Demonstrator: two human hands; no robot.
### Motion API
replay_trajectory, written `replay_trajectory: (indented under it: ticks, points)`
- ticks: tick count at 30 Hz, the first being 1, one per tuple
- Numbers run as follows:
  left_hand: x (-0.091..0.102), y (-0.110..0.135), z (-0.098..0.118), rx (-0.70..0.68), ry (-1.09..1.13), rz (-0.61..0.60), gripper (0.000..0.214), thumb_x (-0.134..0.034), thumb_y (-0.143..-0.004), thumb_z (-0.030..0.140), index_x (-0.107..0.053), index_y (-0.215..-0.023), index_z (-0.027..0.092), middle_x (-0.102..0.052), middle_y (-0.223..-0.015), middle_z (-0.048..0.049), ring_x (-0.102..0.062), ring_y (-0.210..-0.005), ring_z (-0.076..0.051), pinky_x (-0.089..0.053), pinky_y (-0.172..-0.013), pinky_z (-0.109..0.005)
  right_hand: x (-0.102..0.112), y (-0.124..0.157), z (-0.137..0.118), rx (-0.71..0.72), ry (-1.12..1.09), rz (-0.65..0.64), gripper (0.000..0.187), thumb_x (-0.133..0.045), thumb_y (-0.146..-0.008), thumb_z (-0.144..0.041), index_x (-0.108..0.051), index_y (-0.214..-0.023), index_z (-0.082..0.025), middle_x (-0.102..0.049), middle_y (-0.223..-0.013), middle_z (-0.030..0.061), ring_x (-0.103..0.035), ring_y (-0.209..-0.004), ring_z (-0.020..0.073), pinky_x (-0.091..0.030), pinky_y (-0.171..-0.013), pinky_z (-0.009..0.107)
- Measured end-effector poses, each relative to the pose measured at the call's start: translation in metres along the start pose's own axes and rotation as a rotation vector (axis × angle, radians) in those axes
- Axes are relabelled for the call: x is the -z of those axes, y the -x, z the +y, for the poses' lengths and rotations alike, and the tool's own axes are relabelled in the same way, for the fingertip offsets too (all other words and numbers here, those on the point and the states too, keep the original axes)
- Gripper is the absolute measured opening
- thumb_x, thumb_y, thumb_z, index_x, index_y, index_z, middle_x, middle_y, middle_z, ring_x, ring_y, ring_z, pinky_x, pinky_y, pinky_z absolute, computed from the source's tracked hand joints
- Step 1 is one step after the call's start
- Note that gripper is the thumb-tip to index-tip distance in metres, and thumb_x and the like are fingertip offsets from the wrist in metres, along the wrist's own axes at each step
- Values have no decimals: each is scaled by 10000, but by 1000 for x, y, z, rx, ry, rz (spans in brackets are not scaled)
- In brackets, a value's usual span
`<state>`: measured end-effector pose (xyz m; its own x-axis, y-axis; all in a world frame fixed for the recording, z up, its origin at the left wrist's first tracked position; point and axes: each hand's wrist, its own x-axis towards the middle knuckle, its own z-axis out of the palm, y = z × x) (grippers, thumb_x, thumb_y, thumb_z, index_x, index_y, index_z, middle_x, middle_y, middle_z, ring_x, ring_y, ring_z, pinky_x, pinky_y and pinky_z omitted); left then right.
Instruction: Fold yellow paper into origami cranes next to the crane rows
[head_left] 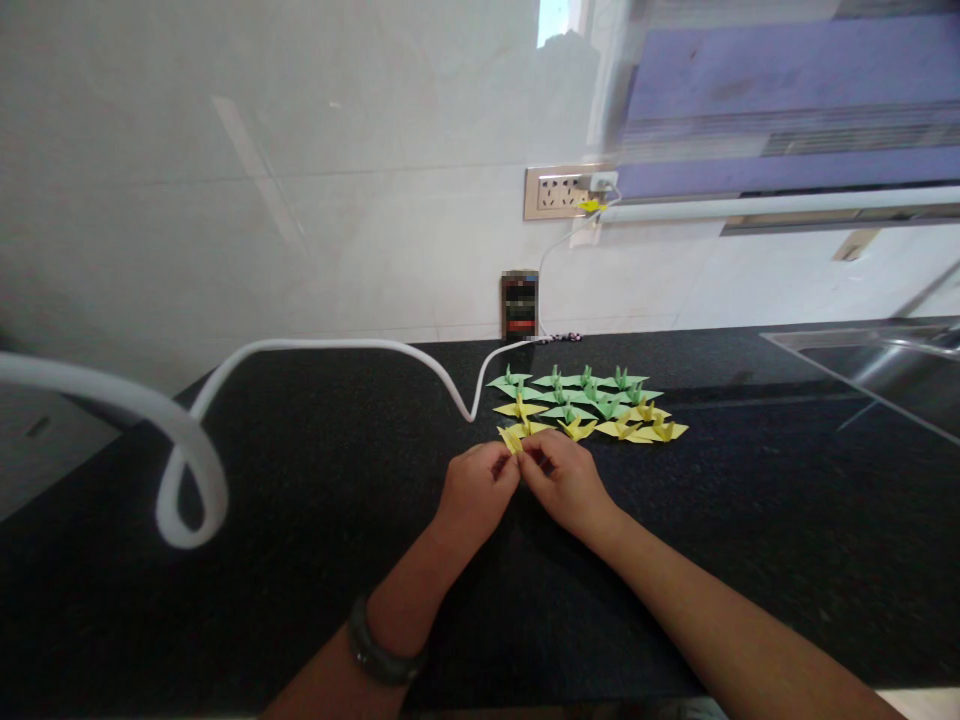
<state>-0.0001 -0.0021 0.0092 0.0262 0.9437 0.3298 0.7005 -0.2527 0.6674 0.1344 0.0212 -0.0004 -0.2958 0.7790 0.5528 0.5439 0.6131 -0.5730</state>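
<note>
Between my fingertips is a small folded piece of yellow paper, with its pointed ends sticking up. My left hand pinches it from the left and my right hand from the right, the fingertips nearly meeting. Just beyond my hands, several yellow paper cranes sit on the dark counter. Behind them stand rows of green paper cranes. My hands partly cover the nearest yellow ones.
A phone leans upright against the tiled wall. From the wall socket a thin charging cable drops behind it. A thick white cable loops across the left side. At the right lies a metal sink set in the black counter.
</note>
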Motion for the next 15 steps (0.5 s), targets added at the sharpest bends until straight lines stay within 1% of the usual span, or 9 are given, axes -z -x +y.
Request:
replay_trajectory:
  ticks: [4, 7, 9, 12, 15]
  points:
    - [-1, -1, -1, 10, 70, 55, 141, -489, -710, 239, -608, -757, 180, -588, -715, -22, -540, -634, -121, -430, -617, -240, 0, -1, 3, -64, -94, 29, 76, -470, -738, -171, -545, -741, -179, -551, -684, 19, -497, -636, 132, -389, -573, 242]
    - [-2, -3, -3, 57, 228, 102, 127, -513, -696, 239, -600, -747, 162, -589, -769, -37, -555, -670, -124, -446, -636, -243, 0, -2, 5, -133, -159, 29, 79, -468, -745, -197, -545, -747, -177, -552, -696, 17, -497, -638, 131, -391, -571, 243]
    - [-3, -4, -4, 132, 405, 74, 140, -530, -687, 244, -592, -765, 147, -601, -765, -44, -569, -686, -133, -453, -637, -248, -1, -2, 6, -174, -223, 14, 82, -463, -753, -216, -534, -749, -175, -546, -690, 11, -495, -630, 127, -397, -576, 245]
    - [-4, -6, -3, 251, 654, -17, 168, -550, -677, 249, -572, -791, 128, -611, -700, -39, -572, -641, -130, -451, -611, -250, -3, -2, 9, -238, -356, -28, 99, -450, -768, -251, -513, -755, -175, -529, -666, -1, -491, -604, 118, -406, -553, 238]
    - [-3, -6, -2, 307, 771, -40, 171, -581, -654, 241, -566, -771, 116, -612, -669, -31, -560, -607, -114, -440, -598, -238, -5, -2, 11, -294, -504, -71, 108, -450, -770, -275, -497, -765, -178, -518, -664, -8, -491, -577, 109, -412, -515, 228]
